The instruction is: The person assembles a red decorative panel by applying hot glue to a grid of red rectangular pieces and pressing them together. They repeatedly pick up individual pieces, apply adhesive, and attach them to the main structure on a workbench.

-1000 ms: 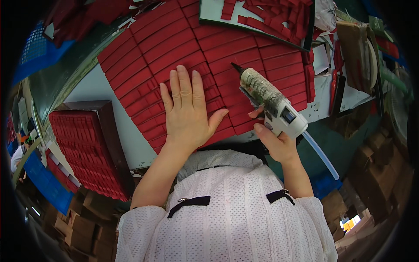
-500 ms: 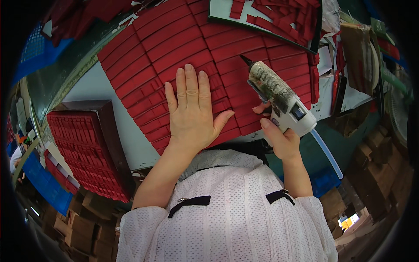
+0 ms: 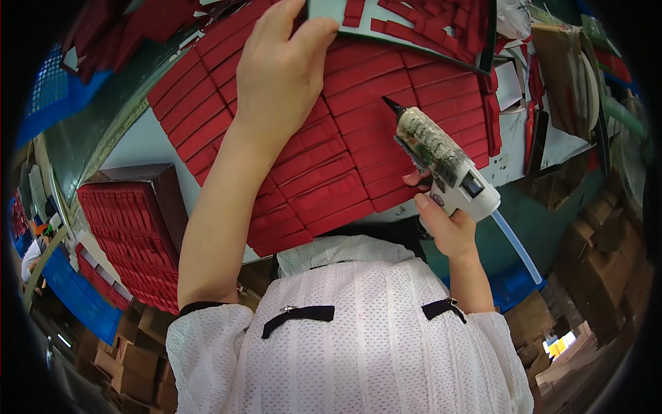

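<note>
My left hand (image 3: pixel 279 76) is stretched to the far side over rows of long, narrow red blocks (image 3: pixel 372 145). Its thumb lies at the left corner of a dark-rimmed tray (image 3: pixel 414 50), apart from the other fingers, whose tips run out of the top of the view; whether it grips the tray I cannot tell. Loose small red pieces (image 3: pixel 469 27) lie in the tray. Wrapped round the handle of a white glue gun (image 3: pixel 476 196), my right hand (image 3: pixel 448 228) keeps the dark nozzle over the blocks, tilted to the far left. A translucent glue stick (image 3: pixel 517 245) sticks out behind.
A dark box with a red ridged face (image 3: pixel 131 238) leans at the left of the white table. More red pieces (image 3: pixel 152 27) lie far left by a blue basket (image 3: pixel 52 86). Cardboard boxes (image 3: pixel 589 259) stand at the lower right, and blue sheeting (image 3: pixel 83 297) at the left.
My left hand has lifted from lying flat on the red blocks and moved away from me to the tray's corner. My right hand stays nearly where it was with the glue gun.
</note>
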Tool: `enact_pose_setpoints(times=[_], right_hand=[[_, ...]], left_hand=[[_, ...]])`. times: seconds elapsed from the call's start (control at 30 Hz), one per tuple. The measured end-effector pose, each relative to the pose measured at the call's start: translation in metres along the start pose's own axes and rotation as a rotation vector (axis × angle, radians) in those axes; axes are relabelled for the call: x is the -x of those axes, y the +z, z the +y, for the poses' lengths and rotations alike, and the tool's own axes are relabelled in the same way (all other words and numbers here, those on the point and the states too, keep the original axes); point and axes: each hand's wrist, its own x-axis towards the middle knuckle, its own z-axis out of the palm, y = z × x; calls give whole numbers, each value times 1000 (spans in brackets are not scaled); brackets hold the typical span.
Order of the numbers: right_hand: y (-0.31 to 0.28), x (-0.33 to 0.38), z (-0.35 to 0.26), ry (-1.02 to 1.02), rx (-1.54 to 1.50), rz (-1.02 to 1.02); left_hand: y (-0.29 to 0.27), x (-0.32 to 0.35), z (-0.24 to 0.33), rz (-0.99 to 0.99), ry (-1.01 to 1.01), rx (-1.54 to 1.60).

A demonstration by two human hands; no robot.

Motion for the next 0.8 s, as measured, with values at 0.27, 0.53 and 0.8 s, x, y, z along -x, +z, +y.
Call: enact_pose_setpoints(times=[0.27, 0.53, 0.8], right_hand=[[7, -9, -6, -85, 292, -27], [8, -10, -9, -58, 310, -34], [13, -16, -8, -73, 142, -56]], left_hand=[[6, 4, 17, 57, -117, 53], [-37, 93, 62, -340, -303, -180], [-28, 117, 73, -476, -314, -288]])
